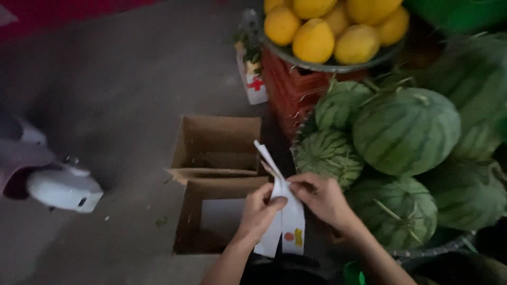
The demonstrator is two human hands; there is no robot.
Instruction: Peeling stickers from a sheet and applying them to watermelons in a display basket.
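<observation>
Both my hands hold a white paper bag (288,219) with small orange and yellow prints near its bottom. My left hand (260,210) grips its left side, fingers curled around the folded paper. On the upper right edge my right hand (321,196) pinches the bag, whose top corner sticks up towards the far box. The bag hangs over the edge of an open cardboard box (211,216) on the floor.
A second open cardboard box (216,143) lies just beyond. Striped green watermelons (404,129) pile up at the right in a wire basket. Yellow fruit (330,26) fills a tray on a red crate (288,87). A white and purple vehicle part (58,184) stands at the left on the concrete floor.
</observation>
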